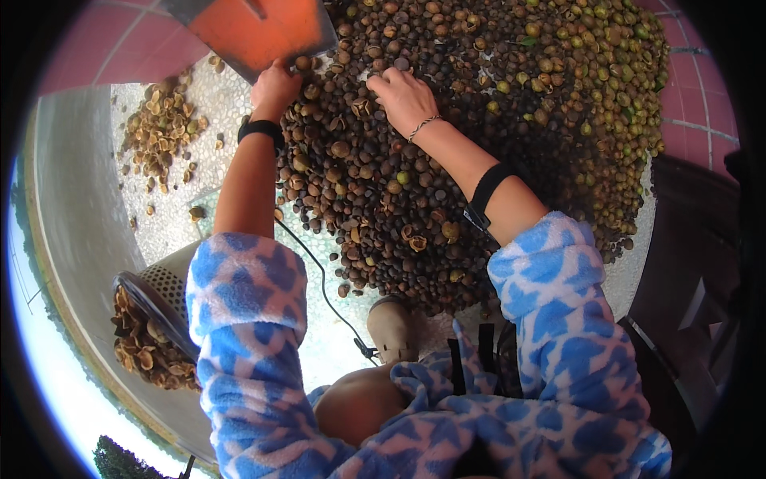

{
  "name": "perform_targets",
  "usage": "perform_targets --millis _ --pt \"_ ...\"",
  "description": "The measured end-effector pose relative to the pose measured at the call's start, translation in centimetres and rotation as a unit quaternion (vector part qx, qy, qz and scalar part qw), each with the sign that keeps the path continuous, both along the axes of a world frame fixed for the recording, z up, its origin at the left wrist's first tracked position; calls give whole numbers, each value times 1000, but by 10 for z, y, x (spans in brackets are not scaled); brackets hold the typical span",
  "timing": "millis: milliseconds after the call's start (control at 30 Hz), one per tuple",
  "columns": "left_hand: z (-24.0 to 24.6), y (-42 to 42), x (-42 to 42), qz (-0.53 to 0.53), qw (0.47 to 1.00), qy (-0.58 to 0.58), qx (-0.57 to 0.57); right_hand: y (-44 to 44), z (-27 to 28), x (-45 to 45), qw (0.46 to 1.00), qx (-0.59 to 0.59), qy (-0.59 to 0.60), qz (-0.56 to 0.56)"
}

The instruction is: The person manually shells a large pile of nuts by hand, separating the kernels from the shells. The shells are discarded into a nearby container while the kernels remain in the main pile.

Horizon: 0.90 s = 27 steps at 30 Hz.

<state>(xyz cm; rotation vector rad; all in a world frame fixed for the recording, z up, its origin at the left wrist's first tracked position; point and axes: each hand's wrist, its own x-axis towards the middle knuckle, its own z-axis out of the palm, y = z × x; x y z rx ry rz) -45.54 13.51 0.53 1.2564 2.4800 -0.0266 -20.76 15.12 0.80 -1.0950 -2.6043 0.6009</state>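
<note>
A broad pile of camellia-like fruits and dark seeds (383,197) covers the terrazzo floor in front of me. Split, empty husks lie among them. My left hand (276,90) is at the pile's upper left edge, beside the lower edge of an orange metal shovel or dustpan blade (263,36). A round brown fruit (303,63) is by its fingers, but I cannot tell whether it is gripped. My right hand (404,99) reaches over the pile with curled fingers. Near those fingertips sits a dark seed (401,63); whether they hold anything is hidden.
Loose husks (157,129) form a small heap at the left. A perforated bin (164,284) full of husks stands by my left forearm. A black cord (317,263) crosses the floor near my shoe (392,329). Greener fruits (622,78) lie at the far right.
</note>
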Motion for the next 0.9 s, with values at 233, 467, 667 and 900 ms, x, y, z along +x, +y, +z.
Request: perform_targets --millis 233,467,667,900 --pt "16 -26 13 108 957 -107 246 -23 20 3 618 -609 436 -240" --pt "87 -101 186 -324 808 -316 376 -91 33 74 259 -791 518 -197" --pt "93 -97 275 -491 804 -244 230 -111 38 172 279 -674 644 -233" --pt "83 -70 268 -347 845 -225 339 19 93 268 108 -485 752 -433"
